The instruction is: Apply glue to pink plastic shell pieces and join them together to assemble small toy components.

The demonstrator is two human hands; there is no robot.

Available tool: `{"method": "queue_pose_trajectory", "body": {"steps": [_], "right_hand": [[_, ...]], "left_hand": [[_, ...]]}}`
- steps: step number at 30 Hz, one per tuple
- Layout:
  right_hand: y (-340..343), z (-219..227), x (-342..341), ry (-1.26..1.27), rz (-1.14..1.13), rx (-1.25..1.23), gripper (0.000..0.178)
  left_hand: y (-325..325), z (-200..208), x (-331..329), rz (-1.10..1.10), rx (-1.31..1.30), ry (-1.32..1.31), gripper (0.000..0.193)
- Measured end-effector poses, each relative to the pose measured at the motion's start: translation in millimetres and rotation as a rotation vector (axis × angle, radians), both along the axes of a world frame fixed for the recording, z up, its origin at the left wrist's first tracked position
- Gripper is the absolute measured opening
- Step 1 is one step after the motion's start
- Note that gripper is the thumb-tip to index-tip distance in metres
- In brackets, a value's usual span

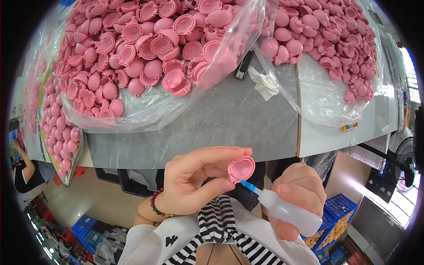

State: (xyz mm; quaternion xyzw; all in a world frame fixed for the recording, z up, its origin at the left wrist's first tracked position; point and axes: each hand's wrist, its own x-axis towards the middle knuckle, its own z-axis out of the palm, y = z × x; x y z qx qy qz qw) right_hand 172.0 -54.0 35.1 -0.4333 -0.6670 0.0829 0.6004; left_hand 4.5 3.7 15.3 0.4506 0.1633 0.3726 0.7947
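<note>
Between the thumb and fingers of my left hand (pixel 194 174) is a small pink plastic half-shell (pixel 242 168), its hollow side facing up toward me. My right hand (pixel 298 194) is wrapped round a translucent white squeeze bottle (pixel 289 213). The bottle's blue needle tip (pixel 247 185) points up and left and meets the lower rim of the half-shell, or comes very close to it. Both hands are just in front of the table's near edge. Whatever the bottle contains cannot be made out.
Large heaps of pink shells (pixel 152 68) lie on clear plastic sheeting (pixel 145 121) over the grey table (pixel 229 119). Another pink heap (pixel 329 37) is at the far right. A black utility knife (pixel 244 65) and crumpled white tissue (pixel 264 84) lie between them. Blue crates (pixel 340 207) stand at lower right.
</note>
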Motion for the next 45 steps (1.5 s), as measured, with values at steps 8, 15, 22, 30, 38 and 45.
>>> {"method": "queue_pose_trajectory", "body": {"steps": [8, 15, 22, 30, 38, 45], "right_hand": [[0, -1, 0, 0.029, -0.045, 0.030, 0.065], [0, -2, -2, 0.063, -0.084, 0.034, 0.065], [1, -1, -2, 0.008, -0.100, 0.019, 0.066], [2, -7, 8, 0.212, -0.100, 0.240, 0.059], [-23, -6, 163, 0.204, -0.985, -0.144, 0.043], [-46, -29, 243, 0.199, -1.053, -0.314, 0.047]], "left_hand": [[1, 2, -1, -0.004, 0.030, 0.020, 0.040], [1, 3, -2, 0.017, 0.033, 0.034, 0.040], [1, 10, -1, 0.091, 0.176, 0.168, 0.040], [4, 10, 7, 0.324, 0.676, 0.391, 0.042], [8, -16, 0, 0.002, 0.023, -0.291, 0.035], [8, -13, 9, -0.214, -0.370, -0.502, 0.036]]}}
